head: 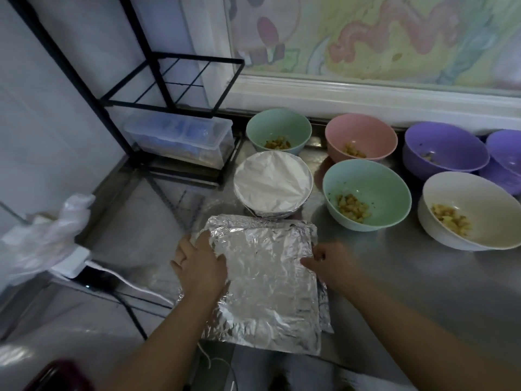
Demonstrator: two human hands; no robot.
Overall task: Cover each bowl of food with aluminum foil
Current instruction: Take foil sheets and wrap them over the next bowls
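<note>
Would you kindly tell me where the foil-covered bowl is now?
In the head view, the foil-covered bowl sits centre-left on the counter, beyond the foil sheets, with the far green bowl behind it and the near green bowl to its right.

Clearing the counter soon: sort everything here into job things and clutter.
Job: foil sheets, foil-covered bowl, far green bowl, near green bowl, pink bowl, purple bowls, white bowl.
Lying about: clear plastic box, black rack, white plastic bag.
</note>
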